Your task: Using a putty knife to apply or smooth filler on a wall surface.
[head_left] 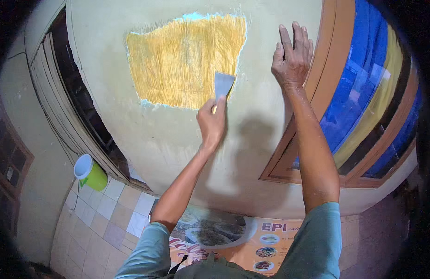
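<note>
Wall ahead, window frame at right, floor below.

The scraped patch (187, 60) sat upper centre on the wall (252, 139); the scraper (223, 86) met its lower right edge, the left hand (211, 122) beneath. The right hand (293, 58) lay beside the window frame (324, 79). A bucket (90, 173) stood lower left on the tiled floor (103, 223).

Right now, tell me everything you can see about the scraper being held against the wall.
The scraper has a flat, wide, grey metal-looking blade that flares upward from a narrow neck. Its handle is mostly hidden inside the left hand, which grips it from below. The blade points up, tilted slightly right, lying against the pale wall at the lower right corner of the scraped yellow patch. The right hand does not touch it.
</note>
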### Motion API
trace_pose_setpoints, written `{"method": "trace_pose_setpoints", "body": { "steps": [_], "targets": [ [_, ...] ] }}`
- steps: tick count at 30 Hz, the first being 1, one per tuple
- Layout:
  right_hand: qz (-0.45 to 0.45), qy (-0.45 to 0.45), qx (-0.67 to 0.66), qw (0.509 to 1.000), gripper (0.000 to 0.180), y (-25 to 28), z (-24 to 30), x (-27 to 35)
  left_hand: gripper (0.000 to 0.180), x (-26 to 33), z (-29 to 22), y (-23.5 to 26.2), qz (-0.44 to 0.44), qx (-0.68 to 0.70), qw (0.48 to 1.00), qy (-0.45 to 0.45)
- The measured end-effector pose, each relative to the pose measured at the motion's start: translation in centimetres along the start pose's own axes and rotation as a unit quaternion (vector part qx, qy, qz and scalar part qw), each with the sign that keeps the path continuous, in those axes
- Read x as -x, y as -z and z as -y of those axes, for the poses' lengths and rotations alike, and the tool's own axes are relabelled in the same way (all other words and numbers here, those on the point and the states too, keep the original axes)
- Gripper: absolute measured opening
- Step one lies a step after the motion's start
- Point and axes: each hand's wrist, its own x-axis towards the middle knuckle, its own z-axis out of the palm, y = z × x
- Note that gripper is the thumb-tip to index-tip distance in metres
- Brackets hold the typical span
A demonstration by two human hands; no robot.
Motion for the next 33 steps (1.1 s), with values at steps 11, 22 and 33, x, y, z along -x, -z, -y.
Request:
{"method": "trace_pose_setpoints", "body": {
  "steps": [11,22,33],
  "targets": [
    [-0.012,0.008,0.009,1.0,0.059,0.0,0.1,0.1,0.045,1.0,-0.1,0.2,0.015,0.026,0.997,0.07],
    [-0.013,0.012,0.023,1.0,0.058,-0.1,-0.1,0.3,0.041,0.5,-2.4,-0.4,0.003,0.037,0.998,0.053],
    [-0.013,0.009,0.008,1.0,0.06,-0.3,0.0,0.4,0.042,-1.2,-3.0,-1.7,0.014,0.07,0.997,0.042]
  ]
}}
